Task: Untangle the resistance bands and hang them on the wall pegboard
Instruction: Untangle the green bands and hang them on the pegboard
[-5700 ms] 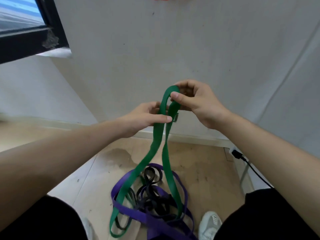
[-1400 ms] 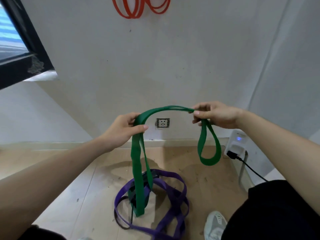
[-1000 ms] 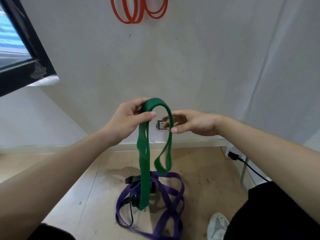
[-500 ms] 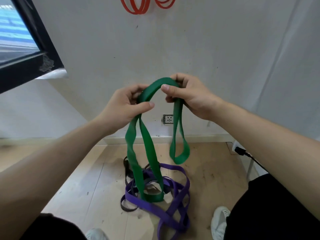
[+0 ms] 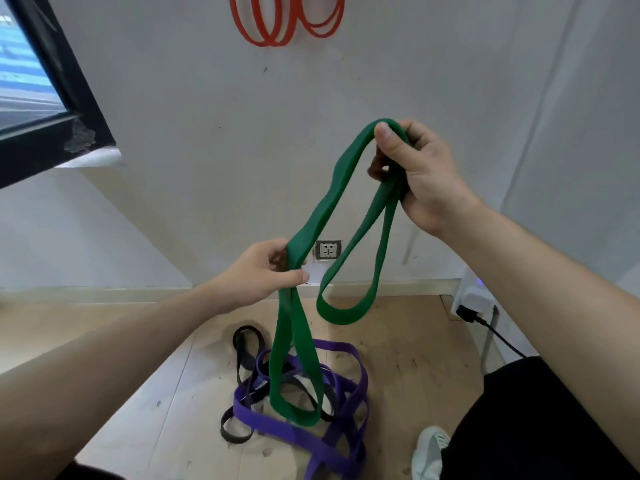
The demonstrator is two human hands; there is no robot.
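A wide green resistance band (image 5: 329, 199) stretches between both hands. My right hand (image 5: 420, 174) grips its top fold high on the right, thumb over the band. My left hand (image 5: 263, 271) pinches it lower at the middle. One green loop hangs free below my right hand; another droops down onto the pile. On the floor lie a purple band (image 5: 343, 379) and a thinner black band (image 5: 242, 344), still tangled together. Red bands (image 5: 277, 26) hang on the wall at the top; what holds them is out of frame.
A wall socket (image 5: 328, 250) sits low on the white wall. A white adapter with a black cable (image 5: 474, 306) is plugged in at the right. A dark window frame (image 5: 62, 98) juts in at left. My white shoe (image 5: 429, 452) stands beside the pile.
My hands were close together at the band's top; now my right hand has lifted up and right while my left has slid down the band, pulling a length taut between them.
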